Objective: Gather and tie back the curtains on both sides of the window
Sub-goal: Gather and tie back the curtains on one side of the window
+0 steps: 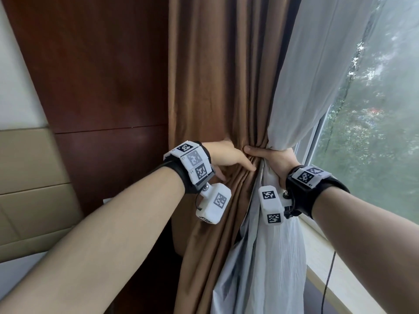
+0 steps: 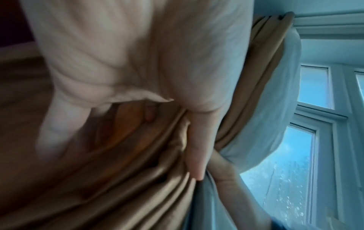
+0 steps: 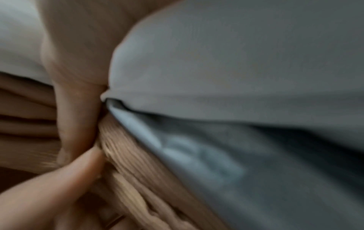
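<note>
Hands are meeting at the bunched curtains: right hand (image 1: 275,163) is squeezing the brown curtain (image 1: 217,87) and white curtain (image 1: 317,64) together, left hand (image 1: 229,157) is pressing flat, fingers straight.

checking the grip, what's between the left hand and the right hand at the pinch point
In the head view, only bunched folds of the brown curtain lie between the left hand and right hand; the pale sheer curtain sits under the right hand.

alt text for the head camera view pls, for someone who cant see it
Two bare hands bunch a brown curtain and a pale sheer curtain together at waist height: the right hand grips the gathered waist, while the left hand rests on the brown folds. A rain-streaked window is at right, dark wood panelling at left.
</note>
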{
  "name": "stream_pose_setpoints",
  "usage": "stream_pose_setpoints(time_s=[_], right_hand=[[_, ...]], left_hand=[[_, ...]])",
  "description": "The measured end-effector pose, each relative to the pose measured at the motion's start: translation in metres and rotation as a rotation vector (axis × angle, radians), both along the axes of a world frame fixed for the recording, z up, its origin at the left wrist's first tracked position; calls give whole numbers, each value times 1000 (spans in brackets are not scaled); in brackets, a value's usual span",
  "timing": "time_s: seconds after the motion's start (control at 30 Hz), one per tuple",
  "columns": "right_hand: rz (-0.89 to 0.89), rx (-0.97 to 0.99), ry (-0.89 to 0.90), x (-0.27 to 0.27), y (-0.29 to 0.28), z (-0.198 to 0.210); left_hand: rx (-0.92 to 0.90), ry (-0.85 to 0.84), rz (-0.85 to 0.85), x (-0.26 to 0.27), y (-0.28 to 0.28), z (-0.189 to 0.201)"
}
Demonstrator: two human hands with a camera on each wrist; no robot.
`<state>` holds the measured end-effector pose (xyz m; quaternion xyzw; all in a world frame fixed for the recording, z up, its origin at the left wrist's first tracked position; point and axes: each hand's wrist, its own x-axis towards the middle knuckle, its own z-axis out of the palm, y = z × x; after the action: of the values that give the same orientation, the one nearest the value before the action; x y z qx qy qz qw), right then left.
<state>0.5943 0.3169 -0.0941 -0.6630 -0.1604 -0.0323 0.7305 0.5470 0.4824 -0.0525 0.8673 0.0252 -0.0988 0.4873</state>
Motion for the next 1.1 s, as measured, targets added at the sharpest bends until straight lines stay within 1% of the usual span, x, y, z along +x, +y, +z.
stream_pose_setpoints(time_s=[0.1, 0.17, 0.27, 0.37, 0.4, 0.57, 0.7, 0.93, 1.1], right_hand=[[-6, -20, 10, 0, -2, 1], [9, -40, 11, -1, -2, 2], [53, -41, 1, -5, -1, 4], [72, -42, -12, -8, 1, 4], [59, -45, -16, -8, 2, 4], [-9, -57, -11, -5, 7, 3], [-21, -66, 1, -5, 12, 2], [125, -21, 51, -3, 9, 5], [196, -32, 26, -1, 2, 7]], left_hand=[[-51, -22, 65, 1, 11, 0], [-91, -45, 74, 0, 14, -4], [-245, -54, 68, 5, 16, -13], [-334, -158, 61, 3, 12, -17], [-337, -198, 56, 3, 11, -18], [-267, -273, 49, 9, 6, -25], [-240, -293, 63, 10, 6, -28], [-215, -202, 37, 8, 7, -27], [-229, -109, -19, -4, 8, -14]])
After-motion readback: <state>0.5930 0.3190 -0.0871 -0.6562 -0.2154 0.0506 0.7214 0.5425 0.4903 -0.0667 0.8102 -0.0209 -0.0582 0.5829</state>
